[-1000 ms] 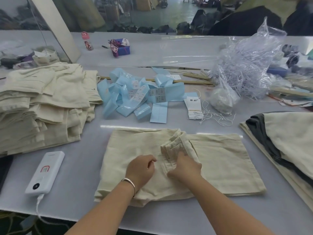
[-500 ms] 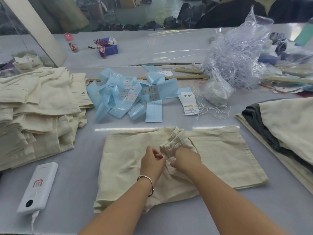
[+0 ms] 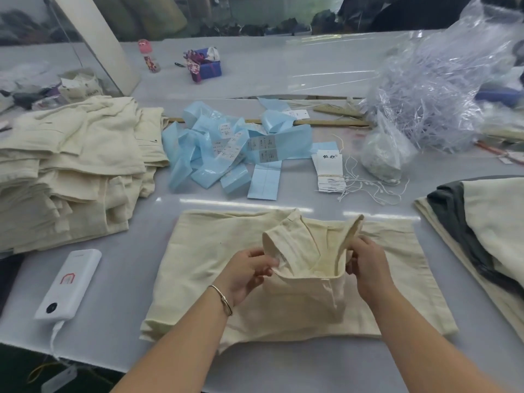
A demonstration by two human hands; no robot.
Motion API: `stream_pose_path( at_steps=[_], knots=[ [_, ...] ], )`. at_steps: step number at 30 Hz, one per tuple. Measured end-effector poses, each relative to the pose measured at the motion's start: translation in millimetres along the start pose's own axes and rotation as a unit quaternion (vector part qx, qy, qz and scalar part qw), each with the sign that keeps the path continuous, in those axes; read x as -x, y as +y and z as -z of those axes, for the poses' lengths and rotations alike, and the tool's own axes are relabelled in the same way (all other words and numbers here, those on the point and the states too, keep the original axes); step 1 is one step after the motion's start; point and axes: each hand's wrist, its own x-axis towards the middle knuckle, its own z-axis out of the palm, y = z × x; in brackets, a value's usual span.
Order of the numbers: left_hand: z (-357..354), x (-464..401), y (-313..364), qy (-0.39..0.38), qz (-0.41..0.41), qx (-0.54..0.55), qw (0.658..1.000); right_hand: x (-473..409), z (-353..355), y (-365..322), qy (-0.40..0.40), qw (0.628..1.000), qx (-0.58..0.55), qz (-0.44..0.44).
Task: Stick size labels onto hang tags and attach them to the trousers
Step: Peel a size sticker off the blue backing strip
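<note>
Folded cream trousers (image 3: 215, 268) lie on the grey table in front of me. Their waistband is lifted and spread open between my hands. My left hand (image 3: 249, 272) pinches the left edge of the waistband, where a small white sewn-in label shows by the fingertips. My right hand (image 3: 367, 263) grips the right edge of the waistband. A bundle of white hang tags (image 3: 329, 171) with loose strings lies beyond the trousers. Blue label backing strips (image 3: 226, 154) with size labels are heaped to its left.
A stack of cream trousers (image 3: 65, 165) fills the left side. More folded garments (image 3: 482, 231) lie at the right. A white power bank (image 3: 69, 285) with a cable sits near the left front edge. A clear plastic bag of strings (image 3: 431, 92) stands at the back right.
Both hands have lifted the waistband off the folded trousers and pulled it apart, so it now stands open. The view has shifted closer.
</note>
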Motion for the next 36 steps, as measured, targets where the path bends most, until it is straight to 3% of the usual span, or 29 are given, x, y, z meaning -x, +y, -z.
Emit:
stream_pose_path(
  at_steps=[2,3,5,6,8,11,16,20,21,24,28,30,34,36],
  knots=[
    [-3.7,8.6,0.1,-0.032,0.017,0.058,0.998,-0.1,8.0,-6.1,0.08,0.982,0.151,0.084],
    [-7.7,12.4,-0.7,-0.04,0.025,0.087,0.995,3.4,7.9,-12.3,0.094,0.951,0.242,0.168],
    [-16.4,17.7,-3.6,-0.043,0.042,0.141,0.988,13.0,1.6,-26.8,0.048,0.885,0.31,0.345],
    [-20.3,19.4,-4.9,-0.04,0.049,0.162,0.985,20.1,-4.0,-32.6,-0.015,0.869,0.316,0.379],
    [-26.7,21.4,-6.1,-0.038,0.056,0.188,0.98,31.4,-18.4,-35.5,-0.15,0.842,0.38,0.353],
    [-33.9,23.0,-7.6,-0.031,0.056,0.2,0.978,33.2,-32.9,-24.8,-0.203,0.774,0.513,0.31],
    [-33.3,27.9,-11.5,-0.032,0.057,0.201,0.977,20.0,-29.8,-28.6,-0.17,0.783,0.504,0.321],
    [-33.9,31.2,-5.4,-0.062,0.024,0.152,0.986,7.6,-24.7,-28.0,-0.117,0.907,0.331,0.232],
    [-33.7,31.3,-3.2,-0.063,0.011,0.128,0.99,6.8,-25.3,-24.3,-0.113,0.912,0.318,0.233],
    [-29.8,30.6,1.7,-0.068,-0.021,0.066,0.995,13.7,-31.2,-15.7,-0.111,0.881,0.346,0.303],
    [-22.9,26.6,2.6,-0.089,-0.031,0.039,0.995,17.8,-36.3,-15.3,-0.126,0.86,0.28,0.407],
    [-19.4,22.9,2.4,-0.104,-0.033,0.033,0.994,17.3,-38.3,-15.6,-0.109,0.869,0.275,0.396],
    [-6.3,16.8,10.7,-0.139,-0.027,-0.024,0.99,13.4,-43.7,-19.4,-0.065,0.893,0.347,0.28],
    [9.4,13.7,22.8,-0.139,-0.034,-0.048,0.989,13.9,-53.8,-27.4,-0.063,0.913,0.307,0.262]
  ],
)
